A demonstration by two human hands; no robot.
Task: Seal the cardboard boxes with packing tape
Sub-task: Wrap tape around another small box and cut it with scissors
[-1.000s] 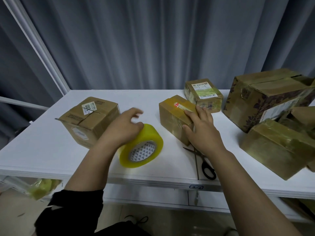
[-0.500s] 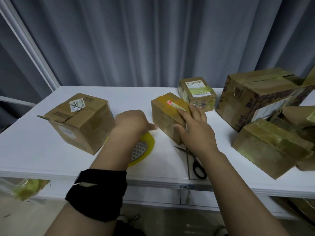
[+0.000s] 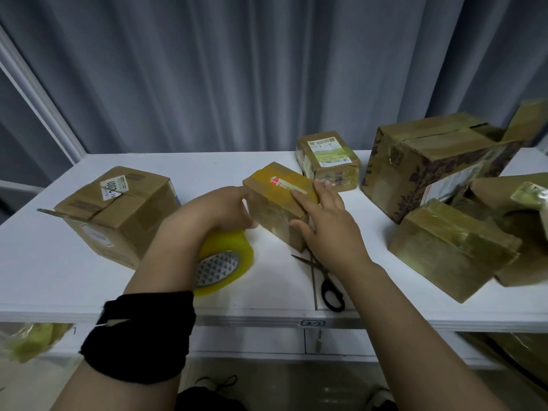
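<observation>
1. Both hands now meet at the small box [image 3: 275, 200] in the middle of the table [image 3: 74, 280]. Half a second ago your left hand [image 3: 221, 210] lay over the tape roll [image 3: 229, 262]; it has since moved up to the box's left end.
2. The left fingers are hidden behind the hand's back, so you cannot tell whether they curl round the end or only press it.
3. Your right hand [image 3: 329, 229] has stayed put: fingers straight and flat on the taped top, thumb against the near side face, nothing grasped.
4. The tape roll, uncovered again, stands tilted on its edge just beside your left wrist, near the front of the table.
5. The scissors [image 3: 327, 287] lie partly under your right wrist, blades parted, black handles towards you.
6. An untaped carton [image 3: 118, 215] with a lifted flap sits well to the left.
7. A labelled parcel [image 3: 327, 161] stands just behind the small box, probably not touching it.
8. A large printed carton [image 3: 430, 161] and a tape-wrapped box [image 3: 450, 250] crowd the right side, in front of the grey curtain [image 3: 237, 69].
</observation>
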